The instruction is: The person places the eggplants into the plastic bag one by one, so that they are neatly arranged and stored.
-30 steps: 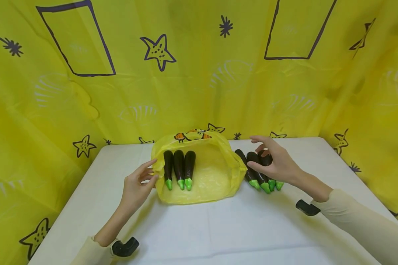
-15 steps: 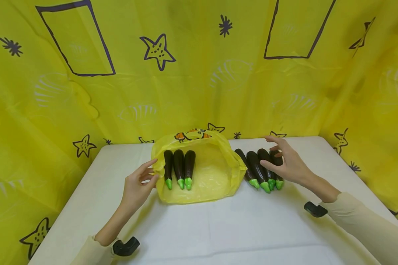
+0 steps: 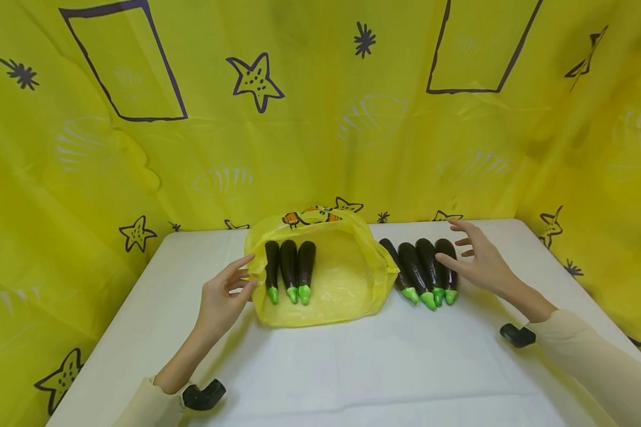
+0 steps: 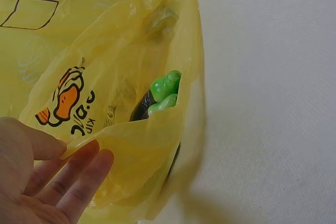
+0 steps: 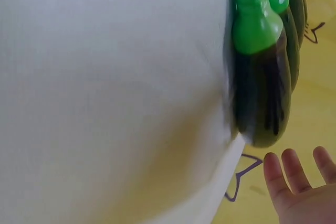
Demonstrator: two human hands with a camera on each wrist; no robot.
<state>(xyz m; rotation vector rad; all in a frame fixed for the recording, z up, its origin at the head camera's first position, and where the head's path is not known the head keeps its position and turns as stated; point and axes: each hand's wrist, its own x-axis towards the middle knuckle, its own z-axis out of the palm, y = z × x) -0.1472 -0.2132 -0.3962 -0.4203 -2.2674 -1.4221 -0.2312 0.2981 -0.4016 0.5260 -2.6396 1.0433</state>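
1. Bag [image 3: 347, 287], thin yellow plastic: lies with its mouth facing the person; three eggplants [image 3: 288, 264] rest inside, toward its left side.
2. Left hand [image 3: 221, 299]: pinches the bag's left rim between thumb and fingers.
3. Right hand [image 3: 478, 258]: fingers spread, holding nothing, beside the outermost eggplant [image 3: 449, 280] of four lying in a row right of the bag. Contact with it: none seen in the right wrist view.
4. Risk, as judged: a slackened pinch could let the limp mouth sag; a hard tug could drag the bag and disturb its contents.
5. Risk, as judged: glossy, rounded skins could slip from a loose grasp or roll if nudged.
6. Surface: table [image 3: 320, 367] covered in white, lightly creased.
7. Room: yellow curtain [image 3: 310, 154] printed with starfish, hung behind and at both sides.
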